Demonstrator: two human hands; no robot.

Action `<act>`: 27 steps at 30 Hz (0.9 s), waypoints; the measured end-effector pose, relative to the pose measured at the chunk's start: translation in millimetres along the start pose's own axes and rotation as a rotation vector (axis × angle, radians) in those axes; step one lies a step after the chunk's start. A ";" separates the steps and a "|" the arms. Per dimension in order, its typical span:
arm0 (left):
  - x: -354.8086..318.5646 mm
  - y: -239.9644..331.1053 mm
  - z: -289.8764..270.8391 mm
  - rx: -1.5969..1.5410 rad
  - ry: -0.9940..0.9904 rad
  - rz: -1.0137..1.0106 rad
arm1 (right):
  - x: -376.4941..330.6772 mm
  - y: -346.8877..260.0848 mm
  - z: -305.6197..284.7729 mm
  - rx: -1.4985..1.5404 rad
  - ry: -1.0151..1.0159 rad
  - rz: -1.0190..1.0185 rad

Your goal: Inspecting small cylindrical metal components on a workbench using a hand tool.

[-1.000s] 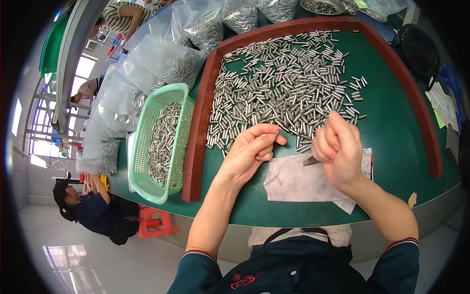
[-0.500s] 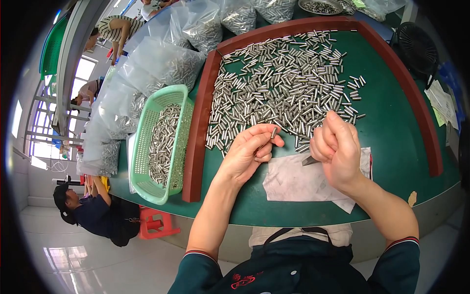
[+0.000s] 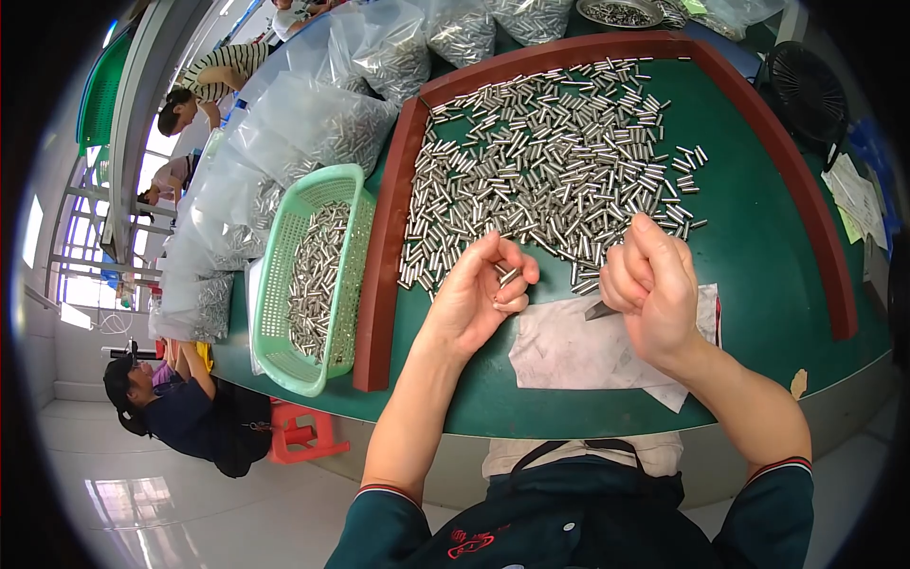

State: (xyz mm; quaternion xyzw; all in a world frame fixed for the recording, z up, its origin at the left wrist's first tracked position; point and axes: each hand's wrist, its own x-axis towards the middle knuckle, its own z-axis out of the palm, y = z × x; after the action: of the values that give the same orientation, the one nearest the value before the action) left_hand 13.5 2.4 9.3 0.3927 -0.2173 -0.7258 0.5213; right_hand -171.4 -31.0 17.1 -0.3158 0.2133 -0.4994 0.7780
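My left hand [image 3: 471, 299] is half curled, palm up, around a short metal pin [image 3: 509, 276] that shows between its fingers. To its right, my right hand [image 3: 656, 296] is closed in a fist. A flat grey metal piece [image 3: 598, 311] sticks out below its fingers; the rest of that piece is hidden in the grip. Both hands hover at the near edge of a wide spread of shiny metal pins [image 3: 550, 152] on the green tabletop [image 3: 749, 228]. Beneath the right hand lies a stained whitish cloth [image 3: 569, 351].
Reddish-brown rails [image 3: 383, 275] fence the pins at left, back and right. Left of them stands a green mesh basket [image 3: 275, 313] of pins. Clear bags [image 3: 346, 128] of pins line the far left. A black fan [image 3: 806, 90] is at far right. Co-workers [image 3: 180, 408] sit at left.
The pin at my left fingertips is gone from there; one now lies lower, within the curled fingers. Those fingers have shifted slightly. My right hand stays still. A background co-worker has moved.
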 end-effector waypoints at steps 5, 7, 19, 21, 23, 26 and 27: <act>4.7 -3.3 1.0 0.395 0.093 0.220 | 0.3 -0.8 0.1 -0.010 0.001 0.002; 7.4 -5.3 10.1 0.911 0.268 0.422 | 0.4 -1.4 1.9 -0.011 0.013 0.015; 18.8 -13.5 5.5 1.654 0.279 0.824 | -0.9 -0.9 0.2 0.003 0.001 0.011; 22.0 -10.5 2.5 1.728 0.224 0.903 | -1.1 -0.1 0.8 0.002 -0.003 0.014; 22.8 -5.9 2.3 1.775 0.156 0.951 | -0.4 0.5 2.6 -0.001 -0.005 0.016; 15.6 -7.9 8.5 1.708 0.148 0.903 | -2.8 -1.7 4.3 -0.001 -0.029 -0.001; 11.2 -9.6 16.2 1.645 0.106 0.786 | -2.8 -2.6 2.9 -0.010 -0.022 -0.004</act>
State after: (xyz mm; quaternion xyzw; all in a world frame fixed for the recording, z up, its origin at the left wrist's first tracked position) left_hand -6.8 -6.0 8.2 0.5709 -0.7601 -0.0932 0.2959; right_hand -172.4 -28.5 21.0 -0.3255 0.2065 -0.4965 0.7777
